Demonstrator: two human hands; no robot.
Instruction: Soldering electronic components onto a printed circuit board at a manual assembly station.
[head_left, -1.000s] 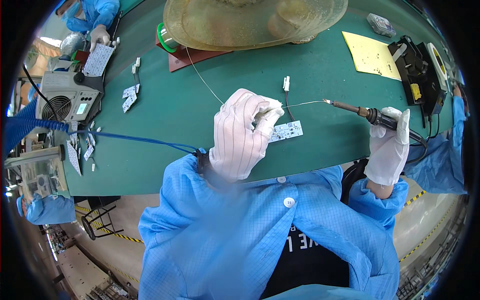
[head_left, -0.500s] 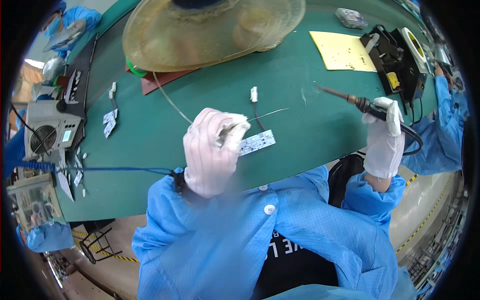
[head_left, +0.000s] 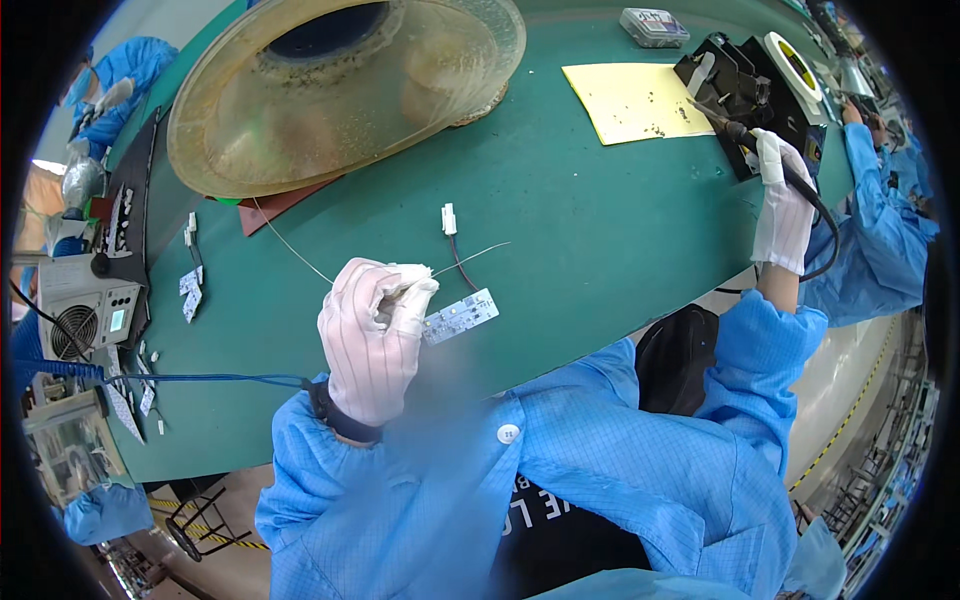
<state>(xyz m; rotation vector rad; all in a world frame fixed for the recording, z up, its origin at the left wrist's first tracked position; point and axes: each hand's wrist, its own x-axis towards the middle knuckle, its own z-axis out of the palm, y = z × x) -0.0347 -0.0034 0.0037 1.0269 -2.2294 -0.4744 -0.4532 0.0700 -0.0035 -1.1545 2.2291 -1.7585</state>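
My left hand [head_left: 372, 338], in a white striped glove, pinches a thin solder wire [head_left: 290, 243]. Its free end [head_left: 482, 251] sticks out to the right, above a small white circuit board [head_left: 462, 316] on the table. From that board a dark lead runs to a white plug connector [head_left: 449, 219]. At the right my gloved right hand [head_left: 783, 205] is closed round a soldering iron [head_left: 741, 135]. The iron's tip points up and left, beside the black iron stand [head_left: 735, 85]; the hand partly hides the handle.
A large yellowish translucent hood [head_left: 330, 130] stands at the back left over a reddish pad [head_left: 275, 212]. Yellow paper [head_left: 630, 100] with dark specks lies left of the stand. A small clear box [head_left: 655, 28], other boards [head_left: 191, 292] and a fan unit [head_left: 88, 310] surround the green table [head_left: 590, 230].
My right hand has carried the soldering iron away from the circuit board to the stand. My left hand keeps its pinch on the solder wire beside the board. The whole view has shifted.
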